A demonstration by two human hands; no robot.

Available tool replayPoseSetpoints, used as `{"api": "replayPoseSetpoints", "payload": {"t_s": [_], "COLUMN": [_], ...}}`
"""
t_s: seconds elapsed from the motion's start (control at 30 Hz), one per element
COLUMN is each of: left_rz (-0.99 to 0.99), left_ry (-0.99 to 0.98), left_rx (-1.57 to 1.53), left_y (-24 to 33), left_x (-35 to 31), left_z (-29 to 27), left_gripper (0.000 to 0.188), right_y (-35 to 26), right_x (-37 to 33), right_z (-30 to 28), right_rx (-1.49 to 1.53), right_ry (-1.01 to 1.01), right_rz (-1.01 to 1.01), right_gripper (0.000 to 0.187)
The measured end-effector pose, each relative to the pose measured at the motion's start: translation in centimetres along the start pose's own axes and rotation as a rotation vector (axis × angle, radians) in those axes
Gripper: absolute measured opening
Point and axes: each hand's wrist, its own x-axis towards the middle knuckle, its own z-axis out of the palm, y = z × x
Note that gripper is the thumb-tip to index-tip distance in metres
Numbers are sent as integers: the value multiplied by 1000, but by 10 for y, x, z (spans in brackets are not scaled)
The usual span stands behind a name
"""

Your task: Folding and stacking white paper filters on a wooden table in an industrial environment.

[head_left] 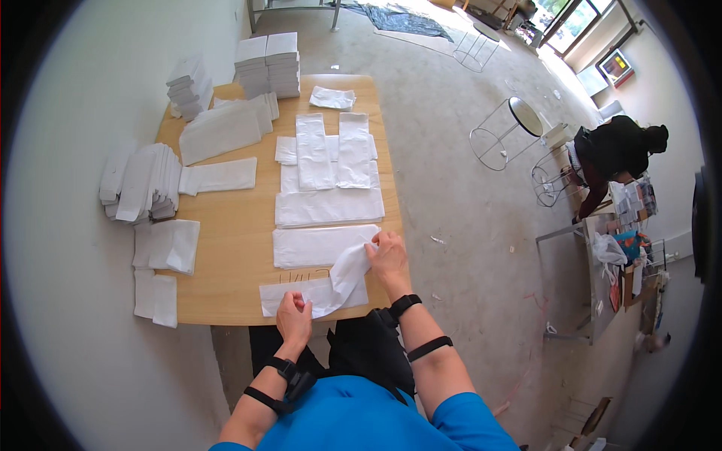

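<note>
Starting at the far left, I see fanned stacks of white folded bags [139, 184] hanging over the edge of the wooden table [233, 255], with smaller flat piles [167, 246] below them and two taller stacks [268, 64] at the far end. Moving in, my left hand [294, 316] sits at the near edge, fingers curled down and pinching the nearest flat white bag [289, 295] against the tabletop. Just right of it, a crumpled white bag [347, 272] rises from that flat one and runs up toward my right hand [388, 255], which is closed around its upper end, just beside the corner of the next flat bag [320, 246] in the row. More flat bags [329, 173] lie in a column up the middle of the table beyond it. Further right, on the bare floor, stand wire-frame stools [505, 135], and at the far right another person in dark clothes [617, 150] bends over a cluttered table [602, 278].
</note>
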Motion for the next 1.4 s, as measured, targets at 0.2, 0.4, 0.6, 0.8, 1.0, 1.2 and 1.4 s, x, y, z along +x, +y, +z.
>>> {"api": "replayPoseSetpoints", "payload": {"t_s": [0.2, 0.4, 0.6, 0.8, 1.0, 1.2, 1.4], "left_rz": [18, -6, -44, 377, 112, 20, -240], "left_ry": [-23, -34, -84, -2, -595, -825, -852], "left_rx": [-42, -198, -264, -318, -869, -780, -810], "left_y": [-5, 14, 3, 46, 125, 113, 41], "left_x": [3, 1, 13, -1, -1, 48, 40], "left_z": [2, -18, -21, -37, -98, -148, -128], "left_gripper": [19, 24, 24, 16, 19, 25, 26], "right_y": [7, 10, 18, -4, -62, -40, 17], "right_x": [3, -10, -10, -13, -25, -14, -65], "right_z": [10, -13, -7, -33, -89, -109, -85], "right_rx": [-13, 140, 2, 446, 938, 947, 839], "right_ry": [-90, 113, 127, 161, -190, -1373, -1275], "right_rz": [32, -12, 179, -72, -348, -57, 68], "right_gripper": [14, 15, 21, 31, 51, 54, 44]}}
